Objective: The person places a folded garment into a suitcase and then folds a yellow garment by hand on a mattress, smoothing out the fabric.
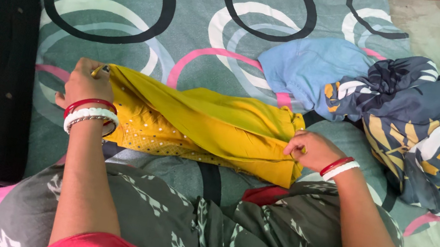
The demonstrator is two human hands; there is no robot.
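Mustard-yellow garment [201,129], soft, light, limp, spread on patterned bedsheet [189,23]: left hand [84,83] pinching one end, right hand [311,150] pinching the other; best held at edges

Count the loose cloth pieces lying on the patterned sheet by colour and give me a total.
Yellow garment, held at each end by the left hand and right hand: 1
Light blue cloth: 1
Navy patterned cloth: 1
Total: 3
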